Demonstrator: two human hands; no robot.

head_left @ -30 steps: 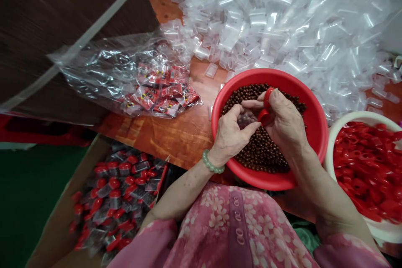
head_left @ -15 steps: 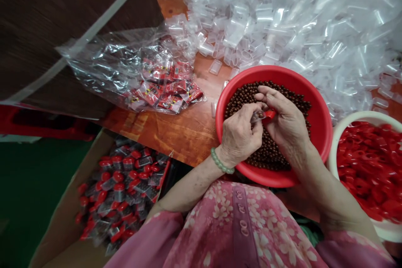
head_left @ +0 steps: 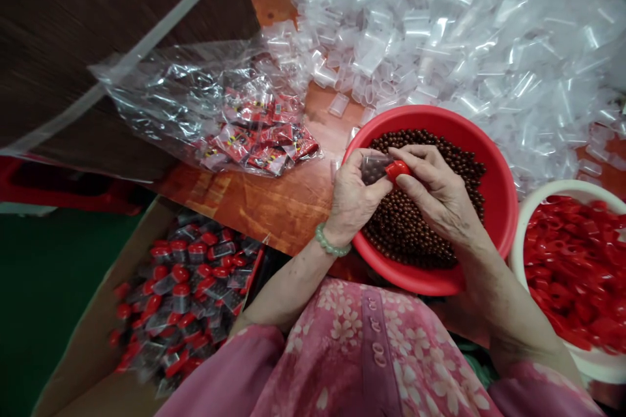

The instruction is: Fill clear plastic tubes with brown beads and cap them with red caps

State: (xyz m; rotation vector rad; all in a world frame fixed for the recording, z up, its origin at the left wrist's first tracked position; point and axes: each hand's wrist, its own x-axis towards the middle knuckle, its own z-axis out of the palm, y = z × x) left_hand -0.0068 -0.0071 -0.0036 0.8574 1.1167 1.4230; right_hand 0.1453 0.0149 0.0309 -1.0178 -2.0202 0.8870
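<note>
A heap of clear plastic containers (head_left: 440,32) is filling the upper right of the frame, and a dark brown panel (head_left: 98,13) is taking up the upper left. My pink floral garment (head_left: 337,352) is spreading across the bottom centre. The orange-brown bench (head_left: 274,208) is showing through the middle. In the lower left, an open carton (head_left: 98,316) is holding many red-capped containers (head_left: 180,300). Right of centre, a red basin (head_left: 499,208) is holding round brown beads (head_left: 415,228); at the right edge, a white basin (head_left: 519,234) is holding loose red caps (head_left: 577,267). Left of centre, a clear bag (head_left: 166,98) is lying around and over red packets (head_left: 268,143).

Over the red basin, both my hands are working close together, covering some of the beads. My left hand (head_left: 349,202), with a green bracelet (head_left: 330,242) circling its wrist, is gripping a clear container with dark contents (head_left: 373,170), its thumb and fingers closing on opposite sides. My right hand (head_left: 443,192) is pinching the red cap (head_left: 397,171) at that container's right end; its thumb and forefinger are parting only by the cap's width and hiding some of it. I cannot tell whether the cap is sitting fully closed.
</note>
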